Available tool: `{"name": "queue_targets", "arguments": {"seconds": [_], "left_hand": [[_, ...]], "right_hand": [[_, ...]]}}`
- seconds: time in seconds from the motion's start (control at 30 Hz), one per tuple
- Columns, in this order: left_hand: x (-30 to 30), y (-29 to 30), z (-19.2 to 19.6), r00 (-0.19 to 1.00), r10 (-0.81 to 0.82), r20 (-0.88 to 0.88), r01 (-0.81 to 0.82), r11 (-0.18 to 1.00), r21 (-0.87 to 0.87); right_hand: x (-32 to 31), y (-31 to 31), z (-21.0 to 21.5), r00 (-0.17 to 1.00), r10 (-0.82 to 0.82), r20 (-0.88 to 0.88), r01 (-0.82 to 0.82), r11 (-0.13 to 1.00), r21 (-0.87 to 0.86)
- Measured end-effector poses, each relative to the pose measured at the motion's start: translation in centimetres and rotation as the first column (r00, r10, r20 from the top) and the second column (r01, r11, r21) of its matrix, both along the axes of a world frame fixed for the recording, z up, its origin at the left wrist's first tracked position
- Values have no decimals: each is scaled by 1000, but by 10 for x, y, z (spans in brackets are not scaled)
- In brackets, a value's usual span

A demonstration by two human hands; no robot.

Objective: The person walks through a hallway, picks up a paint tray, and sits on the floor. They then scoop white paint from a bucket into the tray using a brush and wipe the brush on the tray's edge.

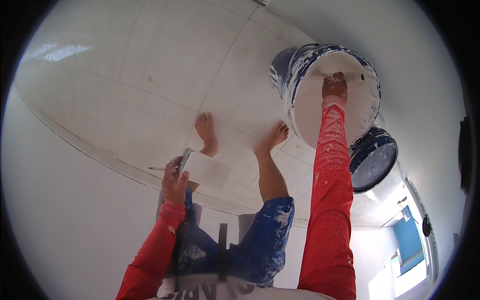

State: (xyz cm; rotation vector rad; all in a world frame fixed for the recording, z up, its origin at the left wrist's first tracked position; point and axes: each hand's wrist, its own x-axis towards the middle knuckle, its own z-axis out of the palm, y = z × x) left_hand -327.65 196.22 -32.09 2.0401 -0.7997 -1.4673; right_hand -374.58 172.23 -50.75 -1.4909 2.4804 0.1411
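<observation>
My left hand is closed round a flat rectangular plastering trowel, its broad face pale with white paste. A thin light stick pokes out on the left side of that hand; what it is I cannot tell. My right arm reaches out over a large bucket of smooth white paste. In the bucket's mouth, my right hand is closed on a putty knife, whose pale blade shows on both sides of the fist. Its handle is hidden by the fingers.
A smaller dark blue bucket stands beside the large one, nearer to me. Behind the large bucket shows another blue bucket. My bare feet stand on pale floor tiles. White walls rise close on the right and behind.
</observation>
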Motion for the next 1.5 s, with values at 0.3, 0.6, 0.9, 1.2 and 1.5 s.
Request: {"name": "queue_targets", "arguments": {"seconds": [0.3, 0.6, 0.9, 1.2, 1.5], "left_hand": [[-26, -38, 16, 989, 145, -41, -148, 986, -76], [-110, -151, -7, 968, -9, -250, -82, 932, -353], [-172, -261, -51, 875, -372, -311, 218, 874, -434], [-171, -275, -60, 798, -549, -247, 375, 774, -510], [-190, -291, -42, 762, -642, -83, 548, 708, -446]], "right_hand": [[5, 21, 93, 964, 14, 265, 65, 956, -285], [-13, 46, 162, 831, 128, 541, 131, 901, -414], [-25, 73, 186, 739, 87, 668, 398, 743, -538], [-13, 93, 133, 875, 204, 439, 129, 776, -617], [-9, 136, 165, 673, -102, 732, 691, 437, -575]]}}
